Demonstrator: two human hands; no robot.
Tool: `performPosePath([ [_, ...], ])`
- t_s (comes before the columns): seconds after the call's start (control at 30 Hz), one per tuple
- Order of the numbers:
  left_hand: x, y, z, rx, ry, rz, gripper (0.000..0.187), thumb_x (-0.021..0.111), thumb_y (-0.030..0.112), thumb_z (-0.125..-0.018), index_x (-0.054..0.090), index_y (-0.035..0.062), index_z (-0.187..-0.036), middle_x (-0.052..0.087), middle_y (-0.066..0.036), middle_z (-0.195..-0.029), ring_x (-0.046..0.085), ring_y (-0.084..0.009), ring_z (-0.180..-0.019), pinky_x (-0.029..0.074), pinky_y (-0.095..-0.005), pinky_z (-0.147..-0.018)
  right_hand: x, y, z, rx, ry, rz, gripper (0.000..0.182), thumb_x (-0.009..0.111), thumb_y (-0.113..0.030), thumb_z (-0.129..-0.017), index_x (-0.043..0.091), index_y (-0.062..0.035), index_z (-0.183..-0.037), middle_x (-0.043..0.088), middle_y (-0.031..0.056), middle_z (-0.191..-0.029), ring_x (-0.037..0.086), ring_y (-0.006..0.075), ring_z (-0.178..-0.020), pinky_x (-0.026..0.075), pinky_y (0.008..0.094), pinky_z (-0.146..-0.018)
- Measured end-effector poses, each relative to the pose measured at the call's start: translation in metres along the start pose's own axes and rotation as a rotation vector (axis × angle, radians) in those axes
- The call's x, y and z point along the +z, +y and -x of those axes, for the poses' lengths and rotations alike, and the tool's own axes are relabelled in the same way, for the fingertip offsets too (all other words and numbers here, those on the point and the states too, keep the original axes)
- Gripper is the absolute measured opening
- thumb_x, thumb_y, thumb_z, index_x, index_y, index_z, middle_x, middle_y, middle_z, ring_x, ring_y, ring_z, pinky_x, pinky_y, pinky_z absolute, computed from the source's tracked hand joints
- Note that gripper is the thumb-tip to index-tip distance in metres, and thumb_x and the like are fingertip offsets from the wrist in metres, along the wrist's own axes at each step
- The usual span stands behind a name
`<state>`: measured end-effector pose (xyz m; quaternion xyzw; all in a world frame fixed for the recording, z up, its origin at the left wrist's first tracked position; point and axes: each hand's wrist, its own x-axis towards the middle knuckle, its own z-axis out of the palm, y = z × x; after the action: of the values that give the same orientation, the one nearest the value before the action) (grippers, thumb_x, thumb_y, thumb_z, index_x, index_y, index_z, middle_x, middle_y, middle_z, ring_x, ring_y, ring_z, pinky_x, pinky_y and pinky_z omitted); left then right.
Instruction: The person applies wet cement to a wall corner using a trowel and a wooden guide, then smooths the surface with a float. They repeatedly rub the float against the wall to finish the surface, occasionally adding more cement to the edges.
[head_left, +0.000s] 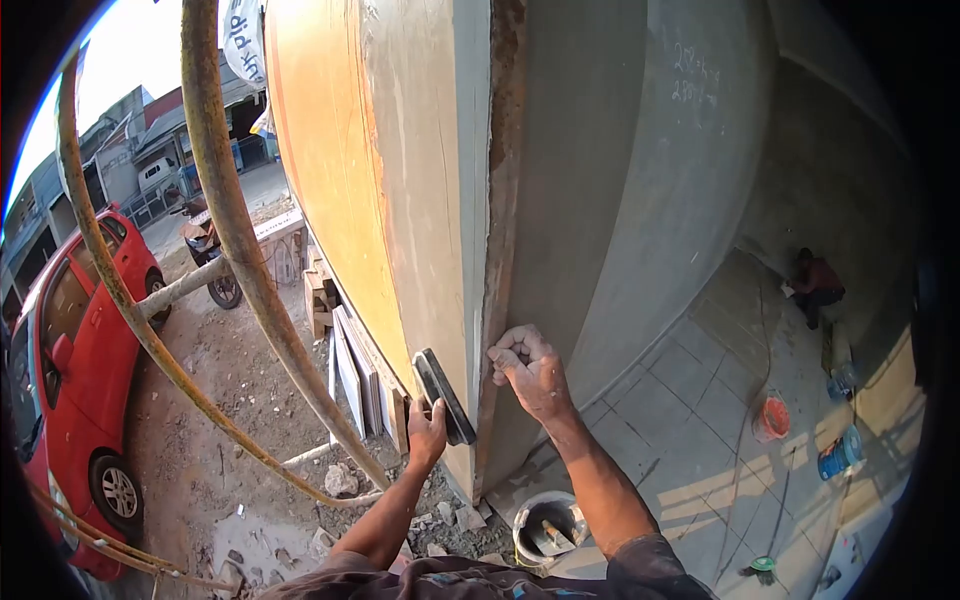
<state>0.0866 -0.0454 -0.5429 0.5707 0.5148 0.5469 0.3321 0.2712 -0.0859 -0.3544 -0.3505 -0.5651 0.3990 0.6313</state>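
My left hand (pixel 427 432) is closed on a black float (pixel 443 395), which lies tilted against the sunlit plastered face of the column (pixel 420 200), close to its corner. To the right, my right hand (pixel 528 368) has its fingers curled together at the wooden strip (pixel 500 200) that runs up the corner edge. Whether anything sits between those fingers is hidden. The shaded grey wall (pixel 570 150) stands behind that hand. Pale plaster dust coats the right fingers.
A bucket (pixel 550 527) with a tool stands below my right forearm. Rusty scaffold pipes (pixel 235 220) curve along the left, before a red car (pixel 95 360). A person (pixel 818 285) crouches at the far right, near an orange bucket (pixel 771 416) and blue containers (pixel 840 455).
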Motion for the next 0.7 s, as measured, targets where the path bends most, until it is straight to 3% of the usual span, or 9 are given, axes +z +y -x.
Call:
performPosePath([
  [0.07, 0.01, -0.036, 0.051, -0.157, 0.072, 0.087, 0.035, 0.058, 0.028, -0.101, 0.057, -0.0056, -0.109, 0.064, -0.012, -0.094, 0.061, -0.0202, -0.087, 0.049, -0.0346, -0.079, 0.0, -0.001, -0.002, 0.001, -0.008, -0.034, 0.009, 0.066, -0.007, -0.095, 0.057, -0.0023, -0.096, 0.057, -0.0006, -0.071, 0.051, 0.006, -0.062, 0.043, 0.0219, -0.057],
  [0.17, 0.021, -0.038, 0.051, -0.216, 0.06, 0.332, 0.033, 0.056, 0.028, -0.102, 0.057, -0.0044, -0.107, 0.063, -0.009, -0.095, 0.059, -0.0155, -0.088, 0.048, -0.0321, -0.08, 0.001, -0.003, -0.001, -0.004, 0.005, 0.005, 0.009, 0.065, -0.007, -0.095, 0.057, -0.0023, -0.096, 0.057, -0.0006, -0.071, 0.05, 0.0058, -0.062, 0.042, 0.0215, -0.057],
  [0.2, 0.015, 0.005, 0.04, -0.227, -0.007, 0.417, 0.033, 0.054, 0.029, -0.103, 0.056, -0.0036, -0.106, 0.06, -0.007, -0.093, 0.055, -0.0121, -0.085, 0.047, -0.0302, -0.077, 0.0, -0.002, 0.0, -0.007, 0.001, 0.023, 0.009, 0.065, -0.007, -0.095, 0.057, -0.0022, -0.096, 0.057, -0.0006, -0.071, 0.05, 0.0057, -0.062, 0.042, 0.0216, -0.056],
  [0.27, 0.01, 0.062, 0.014, -0.169, 0.047, 0.289, 0.035, 0.053, 0.032, -0.104, 0.054, -0.003, -0.102, 0.054, -0.003, -0.087, 0.048, -0.0107, -0.079, 0.045, -0.0285, -0.072, -0.002, -0.001, -0.002, -0.018, -0.01, 0.056, 0.009, 0.065, -0.007, -0.095, 0.057, -0.0022, -0.096, 0.057, -0.0006, -0.07, 0.05, 0.0056, -0.062, 0.042, 0.0216, -0.056],
  [0.43, -0.014, 0.193, -0.053, 0.076, 0.044, 0.476, 0.028, 0.052, 0.027, -0.105, 0.054, -0.0006, -0.102, 0.055, 0.0, -0.081, 0.049, -0.0046, -0.069, 0.044, -0.0216, -0.061, 0.0, -0.001, -0.003, -0.041, 0.019, 0.102, 0.009, 0.065, -0.007, -0.095, 0.057, -0.0022, -0.096, 0.057, -0.0005, -0.07, 0.052, 0.0057, -0.061, 0.042, 0.0224, -0.056],
  [0.6, -0.041, 0.34, -0.138, 0.323, 0.043, 0.585, 0.046, 0.061, 0.034, -0.1, 0.056, -0.0111, -0.107, 0.062, -0.007, -0.084, 0.057, -0.0088, -0.071, 0.048, -0.0238, -0.062, 0.0, -0.005, -0.003, 0.03, 0.016, 0.067, 0.009, 0.066, -0.006, -0.094, 0.058, -0.0027, -0.097, 0.057, -0.0004, -0.07, 0.052, 0.0065, -0.06, 0.043, 0.023, -0.056],
  [0.7, -0.068, 0.448, -0.178, 0.427, 0.028, 0.471, 0.05, 0.065, 0.038, -0.093, 0.063, -0.0123, -0.09, 0.062, -0.01, -0.072, 0.058, -0.0139, -0.062, 0.048, -0.0298, -0.058, 0.001, -0.005, -0.003, 0.016, 0.009, 0.048, 0.009, 0.066, -0.005, -0.094, 0.058, -0.0027, -0.097, 0.056, -0.0004, -0.07, 0.052, 0.0065, -0.06, 0.043, 0.0233, -0.055],
])
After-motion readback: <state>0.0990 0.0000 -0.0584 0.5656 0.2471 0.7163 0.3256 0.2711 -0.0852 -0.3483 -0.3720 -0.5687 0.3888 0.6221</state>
